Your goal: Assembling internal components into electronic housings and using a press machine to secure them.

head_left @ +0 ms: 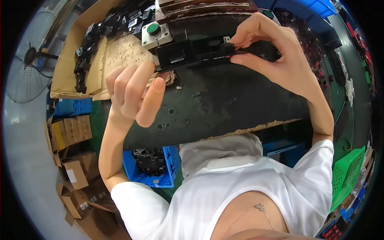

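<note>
A long black plastic housing point(196, 56) spans the gap between my two hands, above the dark worktable point(208, 104). My right hand point(280, 52) pinches its right end between thumb and fingertips, next to a small pale metal tab. At the left end is my left hand point(132, 90), its fingers curled and the index fingertip against the housing. The left thumb stands a little apart from the part, and the inside of that grip is hidden. Just behind the left end sits a white control box point(156, 38) with a green push button point(153, 29).
A machine block point(206, 14) rises behind the housing. A cardboard tray point(68, 80) of black parts lies far left; reddish-black parts point(308, 44) are heaped at right. Below the table's chipped front edge point(248, 130) stands a blue crate point(162, 182) of black parts. A fan point(30, 56) stands left.
</note>
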Motion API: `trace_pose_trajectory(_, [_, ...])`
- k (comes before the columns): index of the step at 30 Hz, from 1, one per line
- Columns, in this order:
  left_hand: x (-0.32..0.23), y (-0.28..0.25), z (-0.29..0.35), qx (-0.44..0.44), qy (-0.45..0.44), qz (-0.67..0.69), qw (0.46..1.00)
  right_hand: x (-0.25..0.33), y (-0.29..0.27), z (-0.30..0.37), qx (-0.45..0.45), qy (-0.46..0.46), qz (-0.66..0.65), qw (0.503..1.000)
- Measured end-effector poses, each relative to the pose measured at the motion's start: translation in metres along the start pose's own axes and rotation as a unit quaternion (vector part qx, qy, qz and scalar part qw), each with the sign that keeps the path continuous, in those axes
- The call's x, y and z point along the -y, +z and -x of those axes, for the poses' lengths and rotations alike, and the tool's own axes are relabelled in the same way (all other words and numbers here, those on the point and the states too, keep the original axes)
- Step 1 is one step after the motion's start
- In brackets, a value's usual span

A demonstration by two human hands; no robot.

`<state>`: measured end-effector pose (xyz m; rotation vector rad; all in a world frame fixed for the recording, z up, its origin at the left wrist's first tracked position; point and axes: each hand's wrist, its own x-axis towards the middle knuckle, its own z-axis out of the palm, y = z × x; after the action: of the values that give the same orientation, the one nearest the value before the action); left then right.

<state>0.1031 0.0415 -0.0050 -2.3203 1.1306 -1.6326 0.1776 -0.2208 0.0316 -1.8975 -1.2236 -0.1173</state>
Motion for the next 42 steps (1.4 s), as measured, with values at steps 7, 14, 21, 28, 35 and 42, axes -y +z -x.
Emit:
trace_pose_trajectory(7, [-0.008, -0.016, 0.001, 0.003, -0.018, -0.015, 1.000, 0.009, 0.002, -0.001, 0.009, -0.036, -0.009, 0.999])
trace_pose_trajectory(14, [-0.015, -0.032, -0.001, 0.000, -0.022, -0.036, 0.999, 0.016, 0.009, -0.003, 0.004, -0.086, 0.014, 0.996])
trace_pose_trajectory(21, [-0.021, -0.042, 0.002, -0.019, -0.012, -0.046, 0.999, 0.022, 0.020, -0.002, -0.034, -0.094, 0.014, 0.995])
trace_pose_trajectory(28, [-0.023, -0.060, -0.006, 0.057, -0.055, -0.017, 0.997, 0.014, 0.023, -0.005, 0.006, -0.127, -0.016, 0.992])
trace_pose_trajectory(35, [-0.029, -0.067, -0.019, 0.048, -0.358, 0.333, 0.871, 0.005, 0.032, -0.008, 0.097, 0.259, -0.496, 0.823])
trace_pose_trajectory(42, [-0.032, -0.072, -0.022, 0.106, -0.471, 0.366, 0.795, 0.013, 0.039, -0.005, 0.071, 0.365, -0.548, 0.749])
